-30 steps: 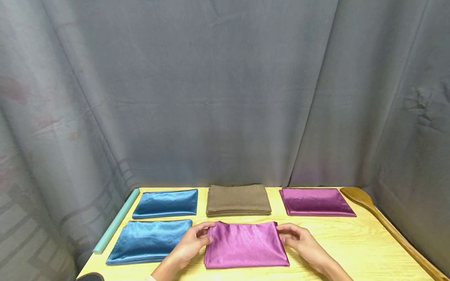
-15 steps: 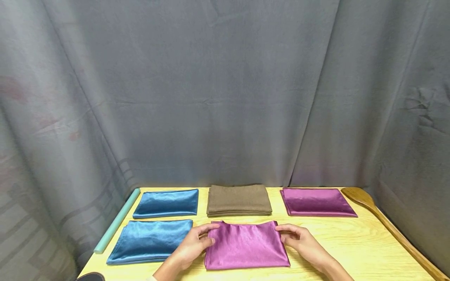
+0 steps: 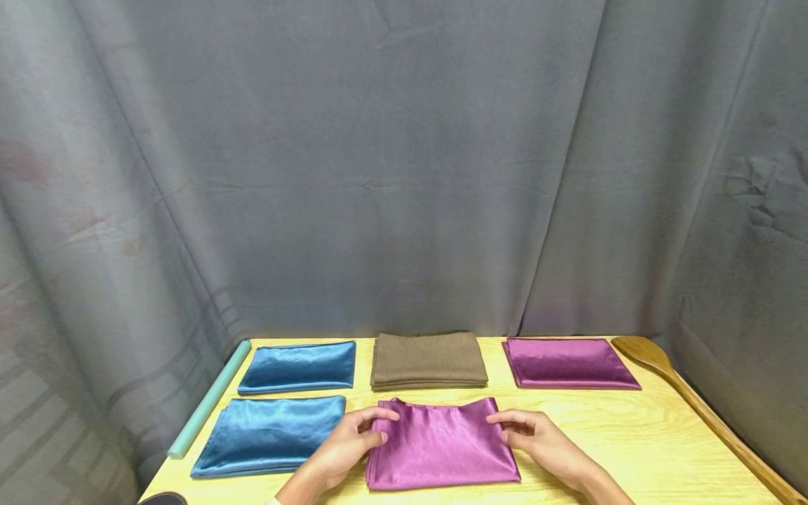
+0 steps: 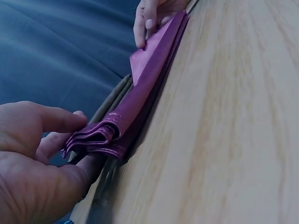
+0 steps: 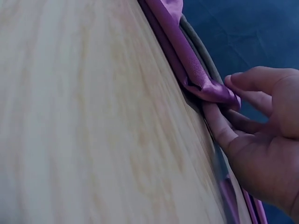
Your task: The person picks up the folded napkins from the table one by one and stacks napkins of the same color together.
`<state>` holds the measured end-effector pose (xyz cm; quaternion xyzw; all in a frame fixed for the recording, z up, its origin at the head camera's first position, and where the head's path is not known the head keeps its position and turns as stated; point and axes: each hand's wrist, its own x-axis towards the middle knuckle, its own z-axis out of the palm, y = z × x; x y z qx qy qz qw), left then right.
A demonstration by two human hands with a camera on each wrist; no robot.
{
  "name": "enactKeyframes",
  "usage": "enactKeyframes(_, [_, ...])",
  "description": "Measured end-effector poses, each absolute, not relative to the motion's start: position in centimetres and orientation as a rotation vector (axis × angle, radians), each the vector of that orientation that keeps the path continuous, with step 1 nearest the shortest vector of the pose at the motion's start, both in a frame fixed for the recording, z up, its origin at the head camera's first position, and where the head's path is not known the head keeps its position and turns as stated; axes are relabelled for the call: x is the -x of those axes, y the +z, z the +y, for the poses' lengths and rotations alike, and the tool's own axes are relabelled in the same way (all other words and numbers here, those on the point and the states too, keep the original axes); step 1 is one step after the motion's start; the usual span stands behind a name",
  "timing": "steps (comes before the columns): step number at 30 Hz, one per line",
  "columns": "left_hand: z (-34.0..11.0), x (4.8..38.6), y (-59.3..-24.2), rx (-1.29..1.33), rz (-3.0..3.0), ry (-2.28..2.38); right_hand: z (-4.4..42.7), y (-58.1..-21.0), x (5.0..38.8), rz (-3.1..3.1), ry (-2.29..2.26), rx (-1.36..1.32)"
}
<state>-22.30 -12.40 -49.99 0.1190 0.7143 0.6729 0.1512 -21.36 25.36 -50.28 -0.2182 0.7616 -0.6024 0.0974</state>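
Observation:
A folded purple satin cloth [image 3: 445, 449] lies at the front middle of the table. My left hand [image 3: 341, 445] holds its left edge between thumb and fingers; the stacked folds [image 4: 105, 135] show at that end in the left wrist view. At the opposite edge my right hand [image 3: 546, 445] pinches the cloth, thumb on the near side and fingers beyond, as the right wrist view also shows. Between the hands the cloth's far edge sags and wrinkles a little. Some fingertips are hidden behind or under the fabric.
Left of the hands lies a folded blue cloth [image 3: 271, 435], with another blue cloth [image 3: 299, 367] behind it. A brown cloth [image 3: 429, 361] and a second purple cloth [image 3: 571, 363] line the back. A mint-green rod [image 3: 208, 400] and a long wooden spoon [image 3: 694, 407] flank the table.
Both hands have shifted slightly inward, with fingertips reaching further over the purple cloth. Its far edge dips more between them, and its front edge sits slightly nearer.

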Motion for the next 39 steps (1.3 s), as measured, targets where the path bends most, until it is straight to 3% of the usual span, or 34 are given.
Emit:
enactKeyframes(11, [-13.0,22.6,-50.0,-0.371,2.059,1.946,25.4,-50.3,21.5,2.274,-1.817,0.420])
enactKeyframes(30, [-13.5,22.1,-49.9,-0.504,2.164,1.752,26.9,-50.7,21.8,2.131,-1.788,0.674])
enactKeyframes(39, [-13.5,22.0,-49.8,-0.513,2.233,1.713,27.1,-51.0,21.7,2.238,-1.755,0.617])
